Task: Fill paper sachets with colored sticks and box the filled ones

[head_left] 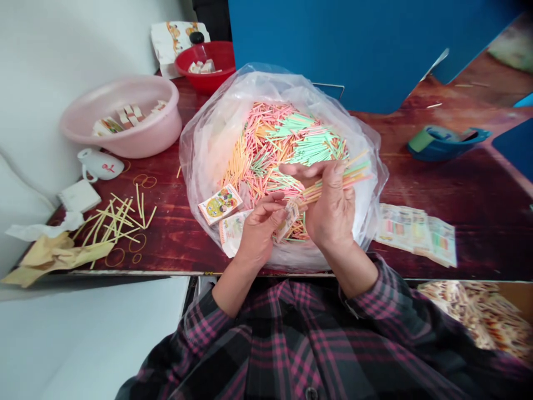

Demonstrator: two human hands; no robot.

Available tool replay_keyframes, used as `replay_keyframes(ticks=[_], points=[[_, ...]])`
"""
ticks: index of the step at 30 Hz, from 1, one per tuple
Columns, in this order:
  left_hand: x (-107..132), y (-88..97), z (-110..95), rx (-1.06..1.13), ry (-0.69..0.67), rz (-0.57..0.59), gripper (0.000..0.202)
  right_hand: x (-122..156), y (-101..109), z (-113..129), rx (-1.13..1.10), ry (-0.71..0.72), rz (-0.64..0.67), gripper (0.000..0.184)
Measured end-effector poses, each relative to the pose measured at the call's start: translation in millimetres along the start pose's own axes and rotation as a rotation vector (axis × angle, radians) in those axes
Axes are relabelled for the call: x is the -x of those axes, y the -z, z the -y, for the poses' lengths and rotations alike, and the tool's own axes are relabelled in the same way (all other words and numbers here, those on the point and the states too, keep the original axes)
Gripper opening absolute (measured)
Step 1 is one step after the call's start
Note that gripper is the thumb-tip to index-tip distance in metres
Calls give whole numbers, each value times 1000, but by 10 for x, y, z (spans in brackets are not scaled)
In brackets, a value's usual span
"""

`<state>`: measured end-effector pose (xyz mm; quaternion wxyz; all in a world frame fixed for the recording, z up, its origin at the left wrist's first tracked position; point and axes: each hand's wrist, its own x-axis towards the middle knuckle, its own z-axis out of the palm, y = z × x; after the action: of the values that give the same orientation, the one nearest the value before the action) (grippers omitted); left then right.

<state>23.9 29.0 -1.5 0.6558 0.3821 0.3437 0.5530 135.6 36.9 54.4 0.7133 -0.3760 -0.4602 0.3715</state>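
Note:
My right hand (331, 214) is closed round a small bundle of thin coloured sticks (357, 176) in orange, green and pink. The sticks point left towards a small clear printed packet (290, 218), which my left hand (258, 232) pinches by its edge. Whether the stick ends are inside the packet I cannot tell. Beneath both hands is a large clear plastic bag (204, 139), rolled open and full of loose sticks (237, 161) in pink, orange and mint green. On its near left rim lie a yellow printed packet (220, 204) and a paler one (233, 230), partly behind my left hand.
Left stand a pink basin (166, 119) with packets, a white mug (102, 165) on its side, and scattered yellow sticks (112, 219). A red bowl (206, 78) is behind. Flat printed packets (416, 230) and a blue basket (443, 147) lie right. Blue panels (333, 44) border the back.

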Motion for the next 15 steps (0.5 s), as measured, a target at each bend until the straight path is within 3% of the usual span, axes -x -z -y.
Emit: replay_keyframes(ticks=[4,15], points=[[31,-38,6,65,50,8,26,45,-22,-34,-110,37,45,31],[54,-81,-6,254,184,3,34,146,42,-129,-6,111,108,32]])
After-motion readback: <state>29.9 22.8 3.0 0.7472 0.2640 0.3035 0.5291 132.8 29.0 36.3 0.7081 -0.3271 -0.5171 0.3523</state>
